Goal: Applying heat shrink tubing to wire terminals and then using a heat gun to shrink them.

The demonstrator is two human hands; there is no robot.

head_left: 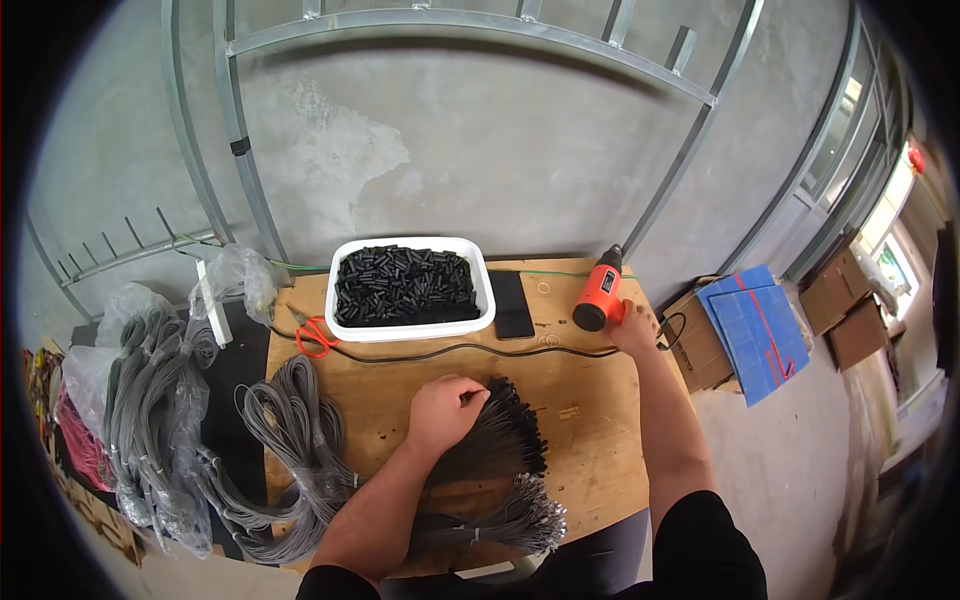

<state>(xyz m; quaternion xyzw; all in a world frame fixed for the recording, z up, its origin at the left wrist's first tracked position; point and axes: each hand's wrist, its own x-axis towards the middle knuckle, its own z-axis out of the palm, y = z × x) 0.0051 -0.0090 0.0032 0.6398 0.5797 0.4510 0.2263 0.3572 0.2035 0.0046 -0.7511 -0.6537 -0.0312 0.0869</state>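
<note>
Black sleeve [708, 550] nearest. Right hand [634, 330] wrapped round red heat gun [600, 292], right of white tub [485, 308]; left hand [445, 412], near side of tub, curled at black-tipped cables [500, 432], hold can't be told. Tugged cord [395, 359] could snag phone [514, 306] beside tub; swung nozzle [612, 252], if hot, might scorch cables.

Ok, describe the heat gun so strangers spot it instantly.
Find the wooden table, then its far right corner, beyond the white tub. There, in the right hand, is the heat gun. Its bulky orange-red body sets it apart from the flat black phone.
</note>
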